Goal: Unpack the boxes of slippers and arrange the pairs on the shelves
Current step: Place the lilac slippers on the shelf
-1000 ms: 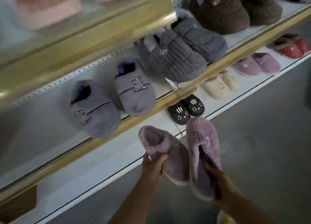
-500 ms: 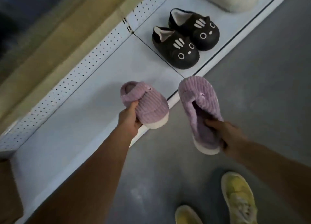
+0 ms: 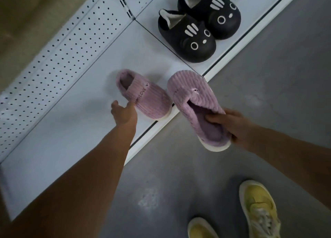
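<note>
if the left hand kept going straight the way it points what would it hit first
The left hand already touches the pink slipper on the shelf; straight on, it would press into that slipper's side, though depth is unclear.

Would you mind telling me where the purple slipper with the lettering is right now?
In the head view, the lettered purple slipper sits on the white bottom shelf near its front edge, with the left hand touching its side and the black cat slippers further right.

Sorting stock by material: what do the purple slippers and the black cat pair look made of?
Purple slippers: soft ribbed plush, like corduroy fleece, with fuzzy lining and pale, likely rubbery soles. Black cat slippers: smooth moulded upper with slight sheen, probably foam or rubber, pale lining inside.
</note>
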A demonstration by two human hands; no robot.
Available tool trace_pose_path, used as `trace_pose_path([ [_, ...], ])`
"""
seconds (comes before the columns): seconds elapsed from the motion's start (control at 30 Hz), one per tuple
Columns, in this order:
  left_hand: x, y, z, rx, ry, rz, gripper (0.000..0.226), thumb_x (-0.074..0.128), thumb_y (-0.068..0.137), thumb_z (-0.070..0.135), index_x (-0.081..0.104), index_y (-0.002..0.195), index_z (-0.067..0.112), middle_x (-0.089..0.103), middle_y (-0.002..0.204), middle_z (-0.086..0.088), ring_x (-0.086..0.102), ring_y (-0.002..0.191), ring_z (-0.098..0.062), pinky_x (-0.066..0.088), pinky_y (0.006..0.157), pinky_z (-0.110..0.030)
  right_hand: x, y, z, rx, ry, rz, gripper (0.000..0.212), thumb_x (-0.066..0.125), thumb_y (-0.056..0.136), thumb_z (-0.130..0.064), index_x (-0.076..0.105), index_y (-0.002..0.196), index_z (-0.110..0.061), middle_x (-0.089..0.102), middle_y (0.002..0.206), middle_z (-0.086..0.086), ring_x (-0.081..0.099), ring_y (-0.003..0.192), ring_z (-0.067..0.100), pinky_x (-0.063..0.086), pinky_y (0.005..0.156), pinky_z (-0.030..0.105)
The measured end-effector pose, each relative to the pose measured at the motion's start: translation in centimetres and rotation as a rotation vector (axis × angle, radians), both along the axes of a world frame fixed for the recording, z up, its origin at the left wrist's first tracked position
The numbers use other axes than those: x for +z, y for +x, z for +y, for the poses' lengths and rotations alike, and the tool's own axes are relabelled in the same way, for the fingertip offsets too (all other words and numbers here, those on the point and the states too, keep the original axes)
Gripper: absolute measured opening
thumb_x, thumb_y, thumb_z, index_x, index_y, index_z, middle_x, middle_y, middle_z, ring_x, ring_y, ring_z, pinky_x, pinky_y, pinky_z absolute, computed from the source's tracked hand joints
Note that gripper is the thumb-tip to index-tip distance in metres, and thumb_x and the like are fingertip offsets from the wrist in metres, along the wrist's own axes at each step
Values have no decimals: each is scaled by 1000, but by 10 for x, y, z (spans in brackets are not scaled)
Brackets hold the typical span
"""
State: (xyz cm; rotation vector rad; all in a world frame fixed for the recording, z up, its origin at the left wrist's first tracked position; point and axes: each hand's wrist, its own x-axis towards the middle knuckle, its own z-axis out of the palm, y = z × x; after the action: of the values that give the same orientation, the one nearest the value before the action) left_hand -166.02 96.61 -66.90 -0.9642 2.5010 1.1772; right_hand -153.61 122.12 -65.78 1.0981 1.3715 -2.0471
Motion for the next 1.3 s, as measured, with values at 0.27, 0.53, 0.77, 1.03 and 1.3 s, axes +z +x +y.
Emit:
trace_pose_path([
  [0.27, 51, 27, 14, -457, 280, 173, 31, 66, 87, 37, 63, 117, 35, 64, 115, 6, 60, 114, -15, 53, 95, -37, 31, -15, 34, 463, -42, 41, 37, 63, 81, 6, 66, 115, -8, 71, 110, 14, 68, 102, 28, 58, 80, 27],
  [0.53, 55, 55, -10, -202, 709, -243, 47, 69, 87, 39, 63, 127, 17, 70, 121, -2, 66, 110, -19, 52, 83, -37, 52, -53, 28, 881, 29, 19, 31, 65, 79, -3, 66, 109, -5, 73, 107, 12, 71, 93, 24, 52, 82, 29],
  [0.77, 52, 98, -65, -88, 1000, -206, 34, 74, 77, 27, 70, 108, 15, 75, 101, 0, 72, 87, -12, 58, 68, -26, 53, -87, 11, 548, -55, 124, 60, 49, 85, -62, 63, 116, -13, 68, 115, 6, 64, 104, 22, 51, 88, 38],
  [1.03, 27, 151, -117, 527, 1119, 151, 30, 67, 88, 22, 63, 115, 9, 69, 117, -6, 65, 110, -19, 61, 79, -30, 17, -78, -64, 423, 216, 46, 36, 64, 89, -42, 57, 113, -16, 60, 112, 13, 68, 90, 28, 54, 68, 37],
  [1.3, 17, 121, -95, 792, 1008, 203, 5, 57, 97, 4, 56, 96, -1, 63, 113, -20, 66, 88, -27, 54, 94, -45, -7, -83, -123, 390, 261, 70, 41, 62, 89, -18, 48, 128, -15, 49, 114, 10, 62, 96, 29, 57, 82, 48],
])
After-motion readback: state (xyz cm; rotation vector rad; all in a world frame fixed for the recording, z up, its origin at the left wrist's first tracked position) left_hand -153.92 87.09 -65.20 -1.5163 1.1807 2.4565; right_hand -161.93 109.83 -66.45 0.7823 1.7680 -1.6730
